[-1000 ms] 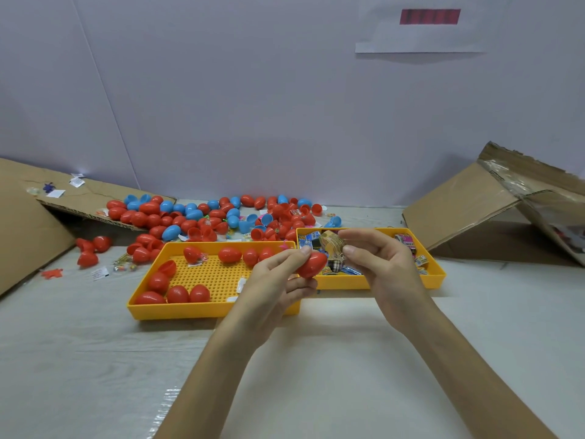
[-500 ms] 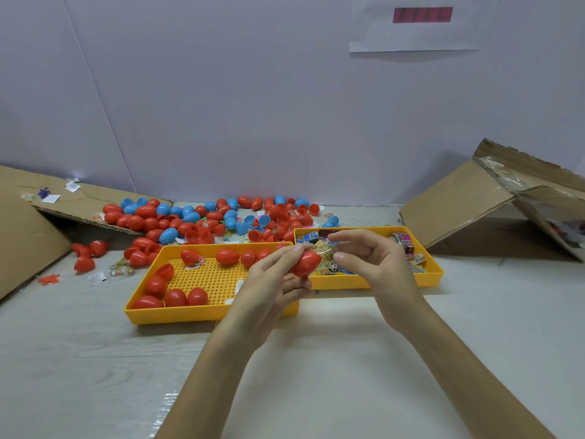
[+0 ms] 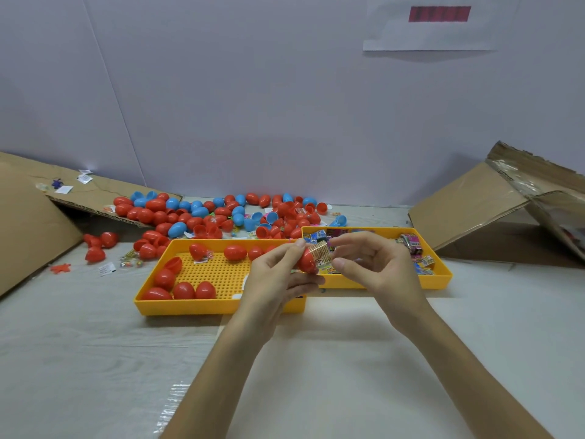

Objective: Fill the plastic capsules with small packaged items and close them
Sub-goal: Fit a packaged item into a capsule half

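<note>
My left hand (image 3: 274,280) pinches a red capsule half (image 3: 305,260) between thumb and fingers, above the gap between two yellow trays. My right hand (image 3: 373,268) pinches a small clear-wrapped packet (image 3: 322,255) whose end sits at the mouth of that capsule half. The left yellow tray (image 3: 218,305) holds several closed red capsules (image 3: 183,289). The right yellow tray (image 3: 441,280) holds several small printed packets (image 3: 414,245).
A heap of red and blue capsules (image 3: 221,217) lies behind the trays against the wall. Cardboard sheets lean at the left (image 3: 28,223) and right (image 3: 493,204). A few loose red capsules (image 3: 98,245) and small packets (image 3: 128,263) lie left of the trays.
My right hand has brought the packet from above the right tray to the red capsule half, and its end now sits at the capsule's mouth. The left hand stays in place.
</note>
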`<state>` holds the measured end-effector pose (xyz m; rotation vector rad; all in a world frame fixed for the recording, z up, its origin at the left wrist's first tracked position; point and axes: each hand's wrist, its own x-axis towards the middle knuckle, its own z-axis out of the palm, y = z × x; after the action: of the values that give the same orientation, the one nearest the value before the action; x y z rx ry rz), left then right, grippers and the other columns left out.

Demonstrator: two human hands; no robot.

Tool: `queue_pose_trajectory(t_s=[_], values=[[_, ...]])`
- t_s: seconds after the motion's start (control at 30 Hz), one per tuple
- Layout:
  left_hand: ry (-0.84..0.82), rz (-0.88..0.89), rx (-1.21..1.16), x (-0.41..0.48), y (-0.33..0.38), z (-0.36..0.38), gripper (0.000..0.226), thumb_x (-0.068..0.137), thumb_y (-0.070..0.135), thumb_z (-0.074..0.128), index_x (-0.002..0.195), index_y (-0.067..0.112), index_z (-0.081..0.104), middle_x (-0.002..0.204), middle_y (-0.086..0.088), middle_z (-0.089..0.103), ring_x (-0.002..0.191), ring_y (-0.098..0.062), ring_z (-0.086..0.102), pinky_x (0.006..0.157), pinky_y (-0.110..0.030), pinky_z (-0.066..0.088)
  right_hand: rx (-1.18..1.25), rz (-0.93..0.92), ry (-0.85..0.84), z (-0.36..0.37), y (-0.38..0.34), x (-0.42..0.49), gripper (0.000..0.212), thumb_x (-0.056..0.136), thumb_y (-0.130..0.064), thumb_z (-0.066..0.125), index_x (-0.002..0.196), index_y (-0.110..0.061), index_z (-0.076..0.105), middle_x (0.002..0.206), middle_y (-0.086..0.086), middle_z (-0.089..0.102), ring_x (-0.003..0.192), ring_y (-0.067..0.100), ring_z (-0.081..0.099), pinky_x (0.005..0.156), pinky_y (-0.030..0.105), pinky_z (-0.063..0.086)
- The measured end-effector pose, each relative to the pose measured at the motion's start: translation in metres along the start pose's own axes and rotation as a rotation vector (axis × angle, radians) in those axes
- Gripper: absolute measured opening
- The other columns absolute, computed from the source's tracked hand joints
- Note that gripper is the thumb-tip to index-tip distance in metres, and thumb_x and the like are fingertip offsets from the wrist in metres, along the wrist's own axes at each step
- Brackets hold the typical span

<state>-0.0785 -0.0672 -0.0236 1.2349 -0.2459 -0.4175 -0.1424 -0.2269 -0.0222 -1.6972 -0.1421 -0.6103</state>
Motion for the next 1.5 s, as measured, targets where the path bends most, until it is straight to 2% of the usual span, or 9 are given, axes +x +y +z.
queue_pose_trajectory(t_s=[0.17, 0.23, 0.4, 0.5, 0.67, 0.77, 0.9, 1.2, 1.5], values=[[0.074, 0.103, 0.126, -0.0012, -0.0022, 0.0028, 0.022, 0.098, 0.038, 0.061, 0.089, 0.026, 0.077, 0.082, -0.007, 0.078, 0.070, -0.025, 0.077, 0.056, -0.023, 0.058, -0.047, -0.006, -0.008, 0.0040, 0.0033, -0.0009, 0.028, 0.080, -0.009, 0.079, 0.098, -0.031, 0.077, 0.088, -0.002, 0.076, 0.089, 0.012, 0.071, 0.077, 0.023, 0.055], [0.089, 0.133, 0.150, -0.0016, -0.0023, 0.0038, 0.025, 0.098, 0.038, 0.061, 0.080, 0.033, 0.078, 0.079, -0.005, 0.077, 0.068, -0.022, 0.076, 0.055, -0.021, 0.057, -0.048, 0.000, 0.000, 0.0057, 0.0036, -0.0014, 0.027, 0.079, -0.014, 0.079, 0.098, -0.033, 0.076, 0.088, -0.003, 0.076, 0.090, 0.012, 0.071, 0.079, 0.024, 0.056], [0.095, 0.181, 0.149, -0.0013, -0.0031, 0.0050, 0.022, 0.093, 0.040, 0.064, 0.078, 0.038, 0.079, 0.080, -0.003, 0.078, 0.070, -0.020, 0.076, 0.058, -0.020, 0.058, -0.075, -0.009, 0.030, 0.0089, 0.0065, -0.0026, 0.026, 0.082, -0.008, 0.081, 0.099, -0.027, 0.077, 0.089, -0.006, 0.076, 0.088, 0.012, 0.072, 0.077, 0.022, 0.055], [0.040, 0.107, 0.055, -0.0011, -0.0018, 0.0040, 0.019, 0.084, 0.042, 0.067, 0.086, 0.030, 0.081, 0.090, -0.005, 0.079, 0.085, -0.022, 0.077, 0.066, -0.021, 0.059, -0.046, -0.009, 0.051, 0.0087, 0.0068, -0.0018, 0.026, 0.084, -0.003, 0.078, 0.098, -0.024, 0.076, 0.088, -0.006, 0.076, 0.087, 0.010, 0.071, 0.076, 0.021, 0.055], [-0.168, 0.028, -0.097, -0.0012, 0.0048, -0.0010, 0.025, 0.089, 0.020, 0.068, 0.111, 0.021, 0.077, 0.113, -0.007, 0.076, 0.106, -0.023, 0.073, 0.079, -0.023, 0.058, 0.044, -0.007, 0.106, 0.0033, 0.0050, 0.0006, 0.030, 0.082, -0.005, 0.076, 0.098, -0.031, 0.077, 0.090, 0.005, 0.075, 0.088, 0.017, 0.071, 0.076, 0.026, 0.056], [-0.170, 0.040, -0.073, -0.0009, 0.0045, -0.0012, 0.026, 0.094, 0.014, 0.064, 0.118, 0.019, 0.074, 0.114, -0.005, 0.076, 0.107, -0.024, 0.073, 0.079, -0.022, 0.058, 0.068, -0.006, 0.113, 0.0014, 0.0033, 0.0014, 0.030, 0.078, -0.013, 0.076, 0.098, -0.035, 0.077, 0.088, 0.005, 0.074, 0.086, 0.017, 0.070, 0.073, 0.025, 0.055], [-0.143, 0.072, -0.043, -0.0006, 0.0024, -0.0011, 0.028, 0.095, 0.015, 0.064, 0.122, 0.018, 0.072, 0.113, -0.005, 0.076, 0.106, -0.025, 0.073, 0.082, -0.024, 0.059, 0.077, -0.036, 0.067, 0.0016, 0.0014, 0.0016, 0.033, 0.078, -0.011, 0.075, 0.101, -0.035, 0.077, 0.084, -0.002, 0.071, 0.080, 0.012, 0.068, 0.071, 0.023, 0.054], [-0.082, 0.116, -0.021, 0.0003, 0.0010, -0.0013, 0.027, 0.090, 0.020, 0.068, 0.117, 0.018, 0.074, 0.106, -0.005, 0.078, 0.100, -0.025, 0.075, 0.080, -0.025, 0.060, 0.056, -0.025, 0.042, 0.0000, -0.0011, 0.0011, 0.034, 0.079, -0.013, 0.074, 0.100, -0.039, 0.076, 0.084, -0.004, 0.072, 0.082, 0.012, 0.066, 0.073, 0.027, 0.056], [-0.066, 0.163, -0.012, 0.0003, 0.0005, -0.0020, 0.036, 0.079, 0.027, 0.074, 0.113, 0.017, 0.074, 0.100, -0.003, 0.079, 0.097, -0.024, 0.076, 0.078, -0.025, 0.061, 0.051, -0.023, 0.048, 0.0011, -0.0005, 0.0005, 0.033, 0.078, -0.013, 0.076, 0.100, -0.038, 0.076, 0.084, -0.002, 0.074, 0.083, 0.011, 0.069, 0.069, 0.018, 0.052]])
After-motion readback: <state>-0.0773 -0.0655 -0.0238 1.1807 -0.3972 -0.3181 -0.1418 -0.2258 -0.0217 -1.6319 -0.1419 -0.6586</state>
